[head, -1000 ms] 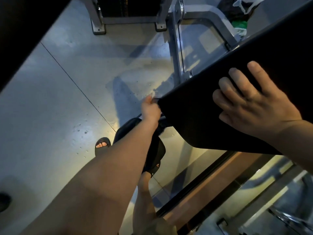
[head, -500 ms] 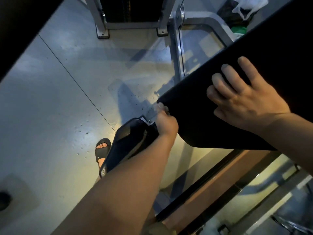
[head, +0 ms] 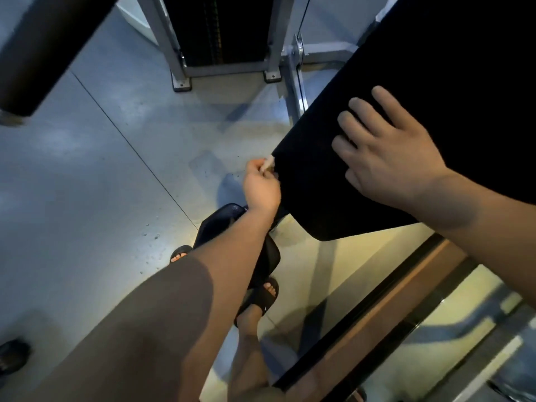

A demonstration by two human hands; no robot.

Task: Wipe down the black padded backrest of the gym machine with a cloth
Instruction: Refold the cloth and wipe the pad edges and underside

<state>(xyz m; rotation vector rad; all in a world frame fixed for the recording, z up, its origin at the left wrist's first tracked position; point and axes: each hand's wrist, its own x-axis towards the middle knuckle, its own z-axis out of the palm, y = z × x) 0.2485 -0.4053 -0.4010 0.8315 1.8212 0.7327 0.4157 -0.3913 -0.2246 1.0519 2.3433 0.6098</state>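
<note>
With my right hand (head: 388, 161) flat and wide on the backrest (head: 449, 82), my left hand (head: 261, 188), pinching the cloth (head: 268, 163), should rub its left edge slowly.

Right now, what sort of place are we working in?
Most likely a gym: a weight stack in a grey steel frame, a cable pulley beside it, and the black padded backrest that the right hand rests on.

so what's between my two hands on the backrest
Only bare black padding of the backrest, in the head view: the left hand pinches a pale cloth at its edge, the right hand lies flat on it.
</note>
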